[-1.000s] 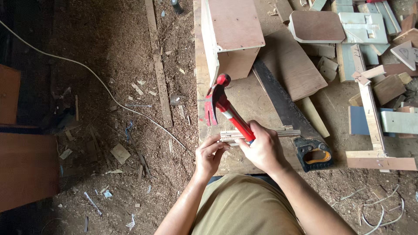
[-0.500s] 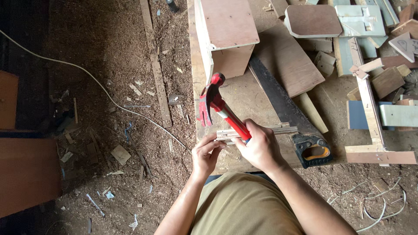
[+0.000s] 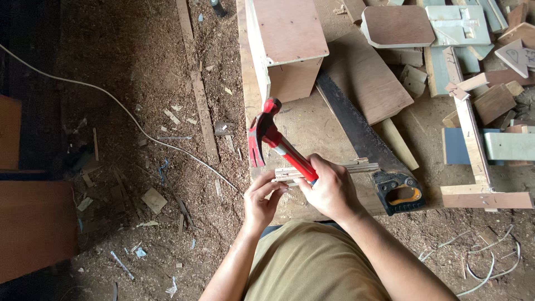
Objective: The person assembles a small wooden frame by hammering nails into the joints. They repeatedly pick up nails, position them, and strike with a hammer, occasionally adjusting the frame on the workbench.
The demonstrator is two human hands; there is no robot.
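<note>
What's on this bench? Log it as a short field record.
Setting: wooden workbench over a sawdust-covered floor
Right hand: grips the red claw hammer by its handle, head raised
Left hand: fingers steady a thin wood strip at its end
Handsaw: lies flat beside the strip, black handle toward the person
Plywood box: stands at the bench's far end
Cable: trails across the floor

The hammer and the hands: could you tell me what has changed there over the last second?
Very little. The right hand still grips the red hammer, whose head stays raised over the thin wooden strips with hardly any shift. The left hand keeps pinching the strips' end. The saw and wooden box have not moved.
</note>
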